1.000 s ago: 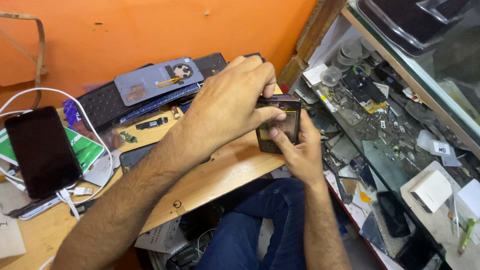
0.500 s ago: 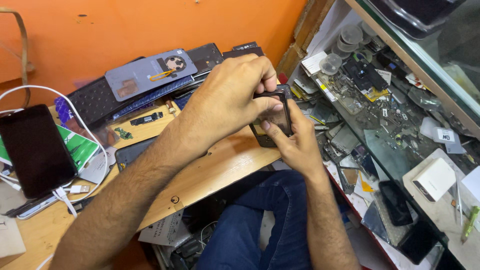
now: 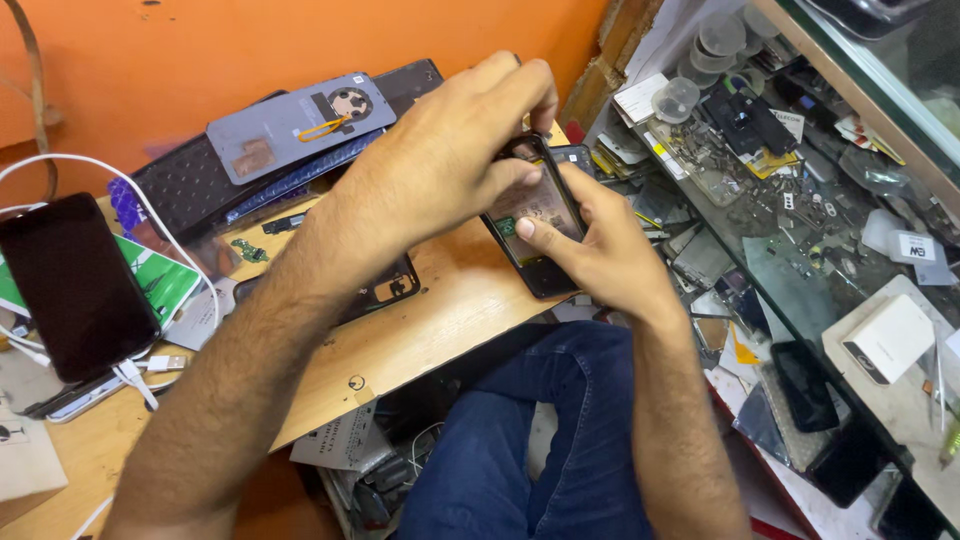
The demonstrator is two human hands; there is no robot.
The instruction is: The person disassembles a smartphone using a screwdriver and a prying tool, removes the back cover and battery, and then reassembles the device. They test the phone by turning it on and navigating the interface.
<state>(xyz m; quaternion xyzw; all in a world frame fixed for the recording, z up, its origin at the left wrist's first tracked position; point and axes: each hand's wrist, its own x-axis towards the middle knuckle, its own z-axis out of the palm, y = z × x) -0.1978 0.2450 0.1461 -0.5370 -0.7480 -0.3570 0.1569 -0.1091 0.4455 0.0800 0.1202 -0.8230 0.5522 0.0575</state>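
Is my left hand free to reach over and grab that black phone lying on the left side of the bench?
Probably not yet: the left hand grips the opened phone together with the right hand. The path to the black phone itself looks unobstructed.

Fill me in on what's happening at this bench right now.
A person holds an opened phone over the edge of a wooden bench. The right hand cradles it from below, thumb on the exposed inside; the left hand pinches its top end. A black tablet on a white cable and a grey back cover lie on the bench.
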